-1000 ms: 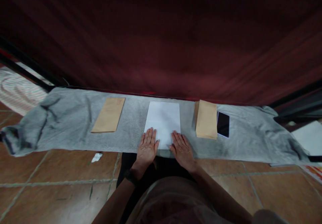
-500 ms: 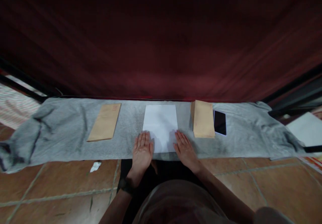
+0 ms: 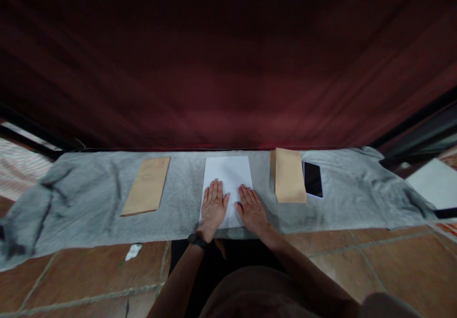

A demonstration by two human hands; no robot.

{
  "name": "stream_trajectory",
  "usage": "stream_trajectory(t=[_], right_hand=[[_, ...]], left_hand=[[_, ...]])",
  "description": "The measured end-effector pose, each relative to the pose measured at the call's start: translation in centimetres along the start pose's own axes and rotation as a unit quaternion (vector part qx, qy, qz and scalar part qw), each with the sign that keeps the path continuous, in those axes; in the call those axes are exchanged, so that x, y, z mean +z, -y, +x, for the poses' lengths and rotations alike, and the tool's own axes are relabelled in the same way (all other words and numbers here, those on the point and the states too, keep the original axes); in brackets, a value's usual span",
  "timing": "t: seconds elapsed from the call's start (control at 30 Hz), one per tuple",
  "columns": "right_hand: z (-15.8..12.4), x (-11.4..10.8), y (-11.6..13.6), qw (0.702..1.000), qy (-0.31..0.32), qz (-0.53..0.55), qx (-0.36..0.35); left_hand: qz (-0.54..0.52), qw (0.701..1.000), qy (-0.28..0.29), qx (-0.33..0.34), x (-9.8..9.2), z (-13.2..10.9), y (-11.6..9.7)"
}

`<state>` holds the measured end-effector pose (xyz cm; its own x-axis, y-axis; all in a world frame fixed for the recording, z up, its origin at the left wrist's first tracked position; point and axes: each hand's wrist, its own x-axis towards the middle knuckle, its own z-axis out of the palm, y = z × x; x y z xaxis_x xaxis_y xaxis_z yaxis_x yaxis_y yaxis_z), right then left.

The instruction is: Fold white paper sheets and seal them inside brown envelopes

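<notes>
White paper (image 3: pixel 228 167) lies on the grey cloth (image 3: pixel 185 189) straight in front of me; whether it is one sheet or a stack I cannot tell. My left hand (image 3: pixel 213 206) rests flat on its left part, fingers stretched forward. On the right part lies my right hand (image 3: pixel 253 209), palm down and fingers extended. Neither hand grips anything. Left of the paper is a brown envelope (image 3: pixel 147 184) with a small reddish print at its far corner. To the right stands a thick stack of brown envelopes (image 3: pixel 291 175).
A phone (image 3: pixel 312 180) with a dark screen and purple edge lies right of the envelope stack. Dark red fabric (image 3: pixel 228 94) rises behind the cloth. Below is a tiled floor (image 3: pixel 96 270) with a white scrap (image 3: pixel 133 252). A white panel (image 3: pixel 433 182) shows at far right.
Both hands have moved forward and inward on the paper, the left one further. The whole scene sits slightly lower in view. The envelopes and phone keep their places on the cloth.
</notes>
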<state>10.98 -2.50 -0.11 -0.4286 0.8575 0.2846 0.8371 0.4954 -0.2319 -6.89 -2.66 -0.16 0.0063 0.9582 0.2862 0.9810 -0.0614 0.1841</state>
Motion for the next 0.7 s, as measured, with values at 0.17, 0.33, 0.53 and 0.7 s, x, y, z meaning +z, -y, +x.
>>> stream_trajectory(t=[0.17, 0.33, 0.53, 0.7], right_hand=[[-0.3, 0.0, -1.8, 0.998, -0.008, -0.027, 0.059], [2.8, 0.1, -1.4, 0.997, 0.006, -0.001, 0.077], [8.9, 2.5, 1.9, 0.999, 0.018, 0.051, 0.005], [11.2, 4.7, 2.2, 0.999, 0.004, 0.042, 0.015]], left_hand=[[0.003, 0.999, -0.022, -0.048, -0.4, -1.1, 1.5], [0.0, 0.998, -0.019, -0.063, -0.5, -1.3, 1.5], [0.01, 0.999, -0.023, -0.047, -0.7, -1.3, 1.4], [0.012, 0.998, -0.03, -0.048, -0.6, -1.4, 1.6]])
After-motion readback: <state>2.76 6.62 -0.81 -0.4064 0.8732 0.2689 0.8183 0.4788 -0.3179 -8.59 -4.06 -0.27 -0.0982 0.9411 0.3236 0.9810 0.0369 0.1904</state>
